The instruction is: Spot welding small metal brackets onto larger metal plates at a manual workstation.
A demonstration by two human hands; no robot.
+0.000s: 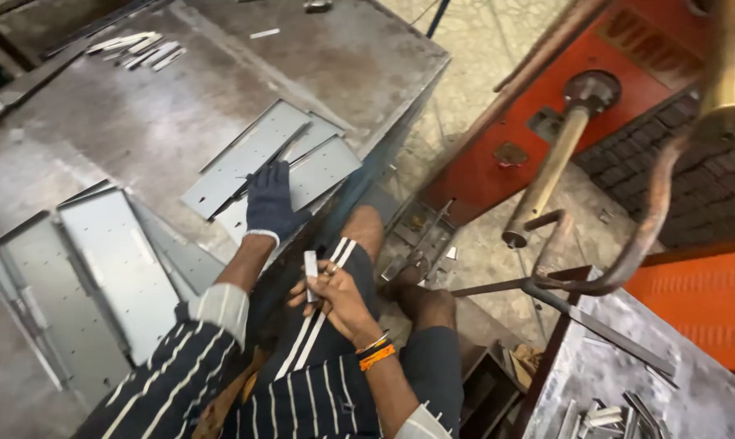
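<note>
Table [139, 114]: steel, carries 2 stacks of grey perforated panels.
Far stack [302, 162]: gloved left hand [271, 203] lies flat on it, fingers together, nothing lifted yet.
Near stack [99, 276]: untouched.
Small strip [310, 264]: over the lap, right hand [335, 297] fingers clamped on it.

My gloved left hand [270, 203] hides part of the perforated sheets [245, 158]; the small strips [135, 49] on the far worktop [123, 114] are too blurred to make out

Free room and obstacles about the counter

The counter [139, 122] is left bare in its middle; passage is blocked by the fanned sheet plates [253, 154] at its edge, the stacked panels [99, 276] nearer, and small strips [135, 49] at the far side. To the right, the gap is crossed by a brass rod [550, 167] and curved copper arm [644, 219].
</note>
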